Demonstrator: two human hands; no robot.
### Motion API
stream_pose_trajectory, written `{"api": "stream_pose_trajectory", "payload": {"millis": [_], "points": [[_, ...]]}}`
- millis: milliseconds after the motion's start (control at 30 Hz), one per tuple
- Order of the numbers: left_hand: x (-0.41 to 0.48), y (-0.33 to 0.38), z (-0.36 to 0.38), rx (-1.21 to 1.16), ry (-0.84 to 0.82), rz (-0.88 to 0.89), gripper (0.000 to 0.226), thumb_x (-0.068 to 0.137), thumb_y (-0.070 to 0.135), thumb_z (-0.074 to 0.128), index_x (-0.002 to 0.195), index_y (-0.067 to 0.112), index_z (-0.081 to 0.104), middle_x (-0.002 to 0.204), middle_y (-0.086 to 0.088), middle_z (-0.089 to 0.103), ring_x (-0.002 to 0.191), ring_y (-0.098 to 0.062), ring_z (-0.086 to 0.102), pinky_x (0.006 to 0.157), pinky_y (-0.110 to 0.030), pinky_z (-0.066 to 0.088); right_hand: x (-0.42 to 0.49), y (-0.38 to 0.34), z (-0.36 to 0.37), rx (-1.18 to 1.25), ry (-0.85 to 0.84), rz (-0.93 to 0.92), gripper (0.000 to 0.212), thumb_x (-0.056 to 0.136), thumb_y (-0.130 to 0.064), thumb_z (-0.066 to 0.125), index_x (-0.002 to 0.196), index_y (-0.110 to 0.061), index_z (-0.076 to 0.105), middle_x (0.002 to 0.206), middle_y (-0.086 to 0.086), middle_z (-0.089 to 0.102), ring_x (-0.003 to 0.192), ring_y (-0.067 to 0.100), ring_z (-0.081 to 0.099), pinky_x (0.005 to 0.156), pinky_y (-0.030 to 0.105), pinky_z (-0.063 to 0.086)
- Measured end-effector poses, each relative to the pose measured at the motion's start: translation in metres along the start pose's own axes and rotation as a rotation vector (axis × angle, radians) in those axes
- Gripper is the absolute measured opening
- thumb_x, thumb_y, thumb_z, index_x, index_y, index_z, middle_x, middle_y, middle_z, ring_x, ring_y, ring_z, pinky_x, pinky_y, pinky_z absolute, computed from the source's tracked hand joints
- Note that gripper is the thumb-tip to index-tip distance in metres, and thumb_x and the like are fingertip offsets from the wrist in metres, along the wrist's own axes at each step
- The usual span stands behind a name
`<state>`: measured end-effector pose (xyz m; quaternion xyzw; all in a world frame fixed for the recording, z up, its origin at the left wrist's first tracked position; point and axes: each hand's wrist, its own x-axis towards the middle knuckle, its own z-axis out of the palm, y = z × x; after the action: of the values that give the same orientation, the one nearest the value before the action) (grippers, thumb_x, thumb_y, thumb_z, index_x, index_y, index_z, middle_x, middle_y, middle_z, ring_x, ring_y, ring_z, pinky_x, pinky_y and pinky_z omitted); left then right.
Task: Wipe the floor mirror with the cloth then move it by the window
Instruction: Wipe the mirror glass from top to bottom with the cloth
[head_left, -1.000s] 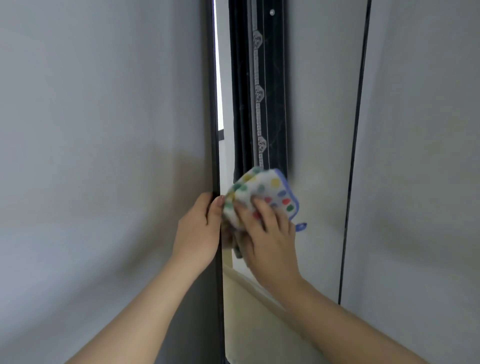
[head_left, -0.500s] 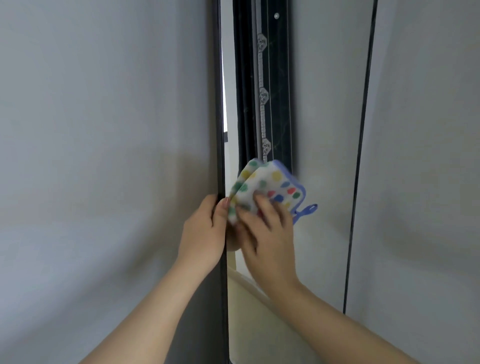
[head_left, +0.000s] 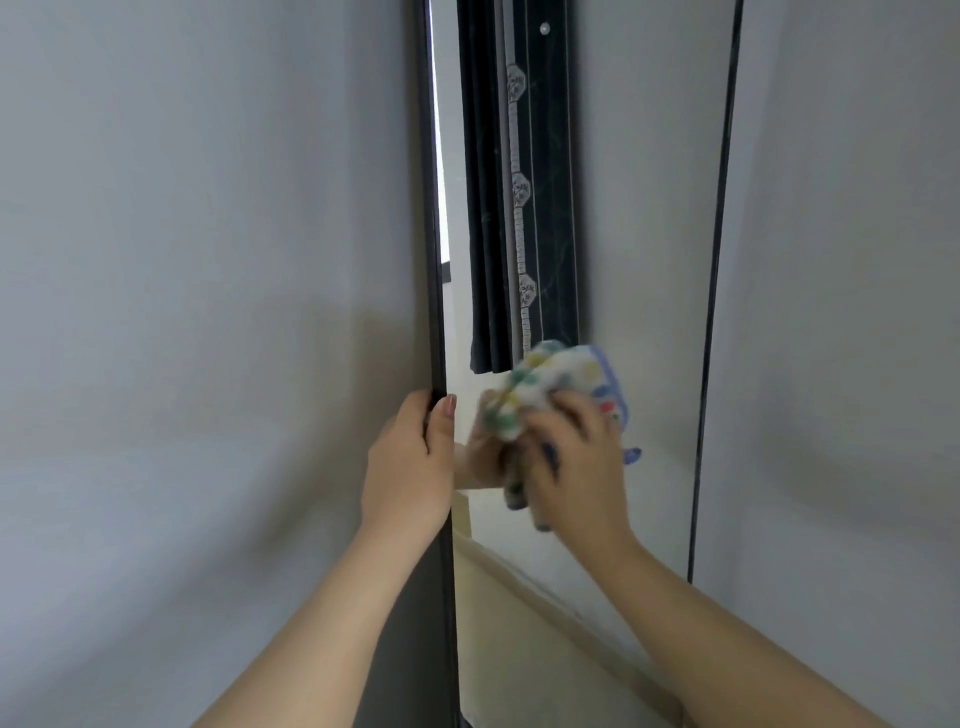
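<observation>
The tall floor mirror with a thin black frame stands upright against a grey wall, filling the middle of the head view. My left hand grips its left frame edge at mid height. My right hand presses a bunched white cloth with coloured dots and blue trim flat on the glass, just right of my left hand. The cloth is blurred by motion. The mirror's bottom is out of view.
The grey wall lies to the left and a grey wall to the right of the mirror. The glass reflects a dark curtain, a bright window strip and a pale beige floor edge.
My right hand has slid the cloth to the right across the glass, away from the left frame. My left hand keeps its grip on the frame.
</observation>
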<state>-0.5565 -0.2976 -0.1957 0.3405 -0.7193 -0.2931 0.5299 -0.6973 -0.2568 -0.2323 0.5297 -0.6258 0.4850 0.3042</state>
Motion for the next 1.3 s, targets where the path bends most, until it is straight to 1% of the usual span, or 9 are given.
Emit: {"api": "stream_pose_trajectory", "payload": {"millis": [100,300,433,600,800,967,1033,1133,1300], "points": [[-0.003,0.002,-0.001,-0.011,-0.025,-0.007,0.026,0.096,0.03,0.036,0.113,0.02,0.052,0.093,0.009,0.052,0.085,-0.009,0.046,0.065,-0.023,0.033,0.011,0.007,-0.004,0.08,0.121,0.47,0.019,0.089,-0.018,0.057,0.107,-0.015,0.061,0.118,0.008,0.052,0.114,0.03,0.045,0.094,0.034,0.036],[-0.003,-0.006,-0.011,-0.101,-0.126,-0.051,0.02,0.093,0.032,0.045,0.112,0.028,0.048,0.08,0.009,0.056,0.076,-0.014,0.057,0.072,-0.036,0.051,-0.011,0.0,-0.006,0.103,-0.105,0.024,0.024,0.083,-0.024,0.053,0.106,-0.031,0.056,0.123,-0.004,0.044,0.114,0.012,0.033,0.095,0.025,0.032],[-0.002,-0.005,-0.011,-0.039,-0.127,-0.007,0.026,0.094,0.031,0.044,0.119,0.026,0.045,0.08,0.011,0.054,0.079,-0.015,0.056,0.076,-0.038,0.051,0.008,0.021,-0.004,0.145,0.074,0.545,0.02,0.088,-0.02,0.057,0.108,-0.019,0.06,0.123,0.008,0.048,0.115,0.03,0.044,0.1,0.044,0.039],[-0.002,-0.007,-0.006,-0.039,-0.085,0.026,0.024,0.094,0.029,0.042,0.115,0.019,0.048,0.077,0.012,0.052,0.073,-0.006,0.052,0.067,-0.031,0.049,-0.024,-0.014,0.001,0.156,-0.103,0.006,0.018,0.085,-0.038,0.048,0.102,-0.034,0.054,0.119,-0.013,0.041,0.113,0.007,0.03,0.095,0.024,0.029],[-0.005,-0.012,-0.002,0.008,-0.061,0.048,0.023,0.095,0.029,0.037,0.114,0.019,0.049,0.088,0.006,0.054,0.084,-0.015,0.051,0.063,-0.018,0.04,0.005,0.034,0.006,0.146,0.117,0.692,0.023,0.091,-0.033,0.05,0.107,-0.017,0.056,0.125,0.012,0.048,0.115,0.033,0.046,0.098,0.053,0.039],[-0.006,-0.014,0.004,0.005,-0.02,0.08,0.008,0.096,0.028,0.036,0.096,0.025,0.043,0.076,0.013,0.051,0.074,-0.013,0.049,0.057,-0.017,0.035,-0.024,-0.008,0.001,0.148,-0.065,0.042,0.02,0.082,-0.029,0.051,0.101,-0.031,0.053,0.117,-0.01,0.043,0.113,0.009,0.032,0.097,0.032,0.034],[-0.006,-0.013,0.005,0.011,-0.021,0.076,0.018,0.096,0.028,0.036,0.105,0.019,0.048,0.081,0.009,0.051,0.08,-0.015,0.048,0.062,-0.026,0.035,-0.017,0.017,0.001,0.13,-0.032,0.153,0.022,0.084,-0.026,0.054,0.106,-0.027,0.057,0.119,-0.008,0.044,0.116,0.011,0.035,0.1,0.035,0.035],[-0.005,-0.013,0.006,0.018,-0.009,0.084,0.021,0.096,0.028,0.036,0.108,0.017,0.049,0.08,0.01,0.049,0.079,-0.013,0.047,0.06,-0.02,0.037,-0.008,0.036,0.002,0.22,0.076,0.673,0.026,0.09,-0.022,0.055,0.116,-0.018,0.056,0.123,0.009,0.049,0.116,0.03,0.045,0.101,0.041,0.038],[-0.006,-0.016,0.006,0.018,-0.014,0.111,0.008,0.095,0.028,0.036,0.096,0.024,0.043,0.076,0.017,0.048,0.07,-0.004,0.047,0.054,-0.011,0.033,-0.029,-0.002,0.001,0.212,-0.045,0.17,0.029,0.089,-0.034,0.045,0.116,-0.027,0.056,0.126,0.001,0.048,0.118,0.019,0.041,0.099,0.032,0.033]]}}
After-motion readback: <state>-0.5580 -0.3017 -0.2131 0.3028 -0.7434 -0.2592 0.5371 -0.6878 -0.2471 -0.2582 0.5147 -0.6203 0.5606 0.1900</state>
